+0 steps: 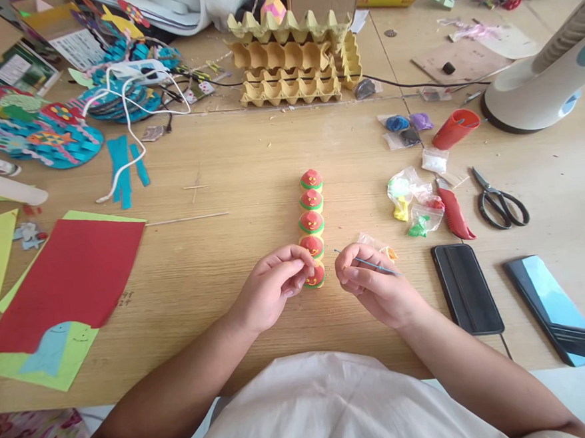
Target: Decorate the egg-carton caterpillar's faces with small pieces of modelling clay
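Observation:
A row of small decorated cups [311,222], each with a red dome, a green band and a yellow smiling face, runs straight away from me. At its near end, my left hand [276,285] has its thumb and fingers pinched together beside the nearest cups, partly covering them. Whatever the pinch holds, if anything, is too small to make out. To the right of the row, my right hand [374,281] is closed around a thin blue stick [370,263], which lies slanted across the fingers. Behind that hand lies a plastic bag with a bit of orange clay [389,253].
Right: clay packets [411,200], a red cutter [455,214], scissors [501,199], two phones [466,289], a red cup [456,129] and a lamp base [519,101]. Left: coloured paper [75,267] and a thin wooden stick [187,218]. Egg cartons [290,85] stand behind.

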A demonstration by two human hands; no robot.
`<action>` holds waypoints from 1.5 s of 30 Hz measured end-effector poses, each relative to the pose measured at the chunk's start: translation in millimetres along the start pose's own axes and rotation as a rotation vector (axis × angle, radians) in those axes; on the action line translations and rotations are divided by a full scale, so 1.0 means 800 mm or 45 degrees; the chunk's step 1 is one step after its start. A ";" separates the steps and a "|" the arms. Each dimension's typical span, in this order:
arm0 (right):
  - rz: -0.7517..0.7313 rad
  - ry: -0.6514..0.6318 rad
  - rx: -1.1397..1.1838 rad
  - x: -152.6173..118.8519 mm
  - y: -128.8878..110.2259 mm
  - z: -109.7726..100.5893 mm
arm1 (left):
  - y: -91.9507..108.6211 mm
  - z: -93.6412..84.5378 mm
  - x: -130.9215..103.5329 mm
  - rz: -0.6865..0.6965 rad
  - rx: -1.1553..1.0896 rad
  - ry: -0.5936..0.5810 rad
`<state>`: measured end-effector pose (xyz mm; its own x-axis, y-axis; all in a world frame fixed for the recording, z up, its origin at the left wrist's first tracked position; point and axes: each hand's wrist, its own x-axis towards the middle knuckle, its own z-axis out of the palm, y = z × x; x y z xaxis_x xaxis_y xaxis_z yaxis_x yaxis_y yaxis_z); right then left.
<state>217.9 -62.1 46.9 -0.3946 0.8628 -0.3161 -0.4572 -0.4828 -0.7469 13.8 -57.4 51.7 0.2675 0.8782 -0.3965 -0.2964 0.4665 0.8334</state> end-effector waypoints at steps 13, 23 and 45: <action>-0.017 -0.003 0.028 0.003 -0.006 0.006 | -0.005 -0.001 0.000 0.084 0.068 -0.045; 0.035 0.020 -0.086 0.000 0.002 -0.002 | -0.013 -0.011 0.001 0.134 0.175 -0.057; -0.196 0.103 -0.136 0.008 0.004 -0.008 | -0.008 -0.008 0.006 0.207 0.064 0.126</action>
<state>218.9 -57.3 39.2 -0.2591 0.9365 -0.2365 -0.4180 -0.3294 -0.8466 11.0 -55.1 42.1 0.1273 0.9488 -0.2891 -0.2817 0.3140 0.9067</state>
